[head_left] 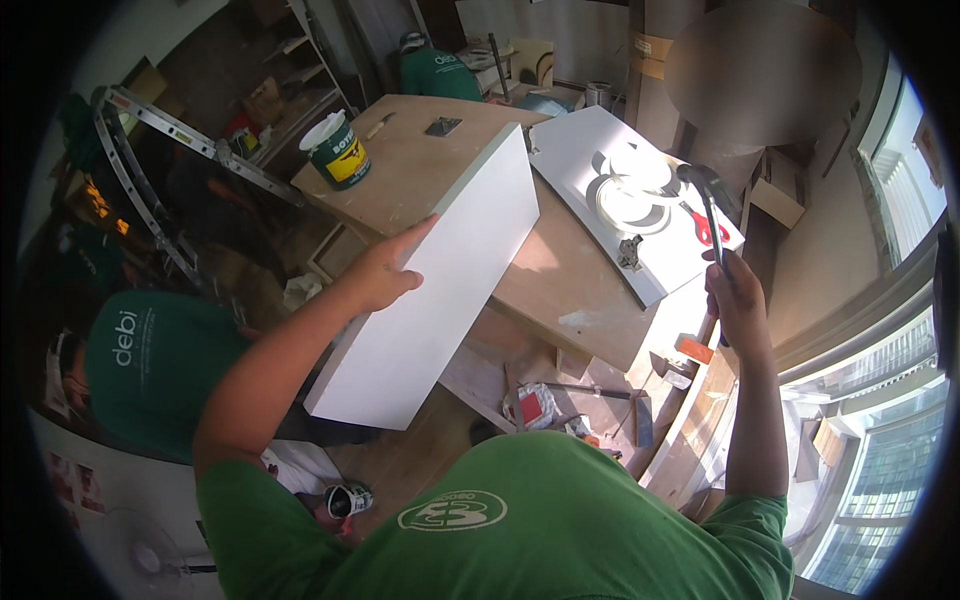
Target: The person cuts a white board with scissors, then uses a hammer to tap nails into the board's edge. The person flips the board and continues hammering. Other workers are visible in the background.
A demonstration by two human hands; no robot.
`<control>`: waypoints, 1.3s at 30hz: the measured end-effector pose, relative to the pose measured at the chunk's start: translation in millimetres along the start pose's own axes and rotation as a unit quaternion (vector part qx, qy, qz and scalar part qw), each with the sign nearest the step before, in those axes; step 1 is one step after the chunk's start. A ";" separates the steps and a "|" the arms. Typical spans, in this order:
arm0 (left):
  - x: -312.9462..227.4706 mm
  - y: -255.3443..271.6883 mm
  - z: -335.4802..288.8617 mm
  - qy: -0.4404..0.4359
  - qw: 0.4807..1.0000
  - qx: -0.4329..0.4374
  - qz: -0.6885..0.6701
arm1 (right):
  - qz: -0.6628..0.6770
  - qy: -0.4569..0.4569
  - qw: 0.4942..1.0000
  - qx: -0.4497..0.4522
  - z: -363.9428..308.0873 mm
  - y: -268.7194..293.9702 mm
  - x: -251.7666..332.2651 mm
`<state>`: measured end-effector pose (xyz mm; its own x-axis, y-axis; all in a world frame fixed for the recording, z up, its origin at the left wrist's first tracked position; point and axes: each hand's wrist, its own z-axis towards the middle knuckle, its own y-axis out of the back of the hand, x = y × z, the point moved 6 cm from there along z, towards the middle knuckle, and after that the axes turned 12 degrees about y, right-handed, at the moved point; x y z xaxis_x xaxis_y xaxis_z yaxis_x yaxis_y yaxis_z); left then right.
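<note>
A thick white panel [440,290] stands tilted on edge against the wooden worktable [560,270]. My left hand [392,268] is closed on the panel's upper left edge, thumb on the white face and fingers over the far side. Raised at the right, my right hand [737,292] is wrapped round the handle of a hammer [712,205], its dark head uppermost. Behind the hammer lies a white board [580,150] bearing rolls of white edging strip [625,205], red-handled scissors [703,226] and a small metal fitting [629,252].
A dark green paint bucket [338,155] and a flat dark plate [443,126] rest on the table. One co-worker [165,365] is close at my left; another [440,72] is at the back. A metal ladder [165,185] stands left. Tools and scraps [530,405] lie below the table; windows line the right.
</note>
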<state>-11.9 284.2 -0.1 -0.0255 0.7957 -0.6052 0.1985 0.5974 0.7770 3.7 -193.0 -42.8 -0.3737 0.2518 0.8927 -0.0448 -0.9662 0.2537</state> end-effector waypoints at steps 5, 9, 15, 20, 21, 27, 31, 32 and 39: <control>-1.2 -4.0 7.0 -0.016 0.998 -0.006 0.055 | -0.002 0.004 0.994 0.106 53.2 -44.6 53.3; -14.8 -14.9 54.5 0.005 0.980 -0.064 0.190 | -0.115 0.063 0.976 0.176 107.6 -91.7 95.3; -62.6 -13.5 101.1 0.069 0.972 -0.052 0.216 | -0.253 0.186 0.922 0.226 166.7 -138.8 99.9; -73.0 -27.7 128.8 0.075 0.970 -0.025 0.228 | -0.295 0.184 0.910 0.228 169.5 -153.3 90.0; -78.7 -32.1 133.8 0.072 0.969 -0.026 0.234 | -0.293 0.187 0.909 0.232 170.9 -152.5 85.5; -100.9 -46.9 143.8 0.066 0.956 0.001 0.285 | -0.305 0.234 0.900 0.203 183.9 -144.5 65.6; -88.4 -36.0 146.4 0.087 0.957 -0.020 0.277 | -0.281 0.174 0.925 0.190 189.9 -142.0 81.3; -81.7 -30.5 148.6 0.078 0.957 -0.035 0.278 | -0.281 0.149 0.928 0.196 187.4 -143.2 91.3; -64.5 -17.0 163.1 0.073 0.957 -0.033 0.279 | -0.306 0.148 0.916 0.215 192.8 -161.6 68.3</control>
<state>146.2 206.4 -2.5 -0.0707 0.9953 -0.0669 0.1579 0.0774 0.9844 164.1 -9.1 49.0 -0.6388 0.6505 0.4109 0.0157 -0.5229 0.8522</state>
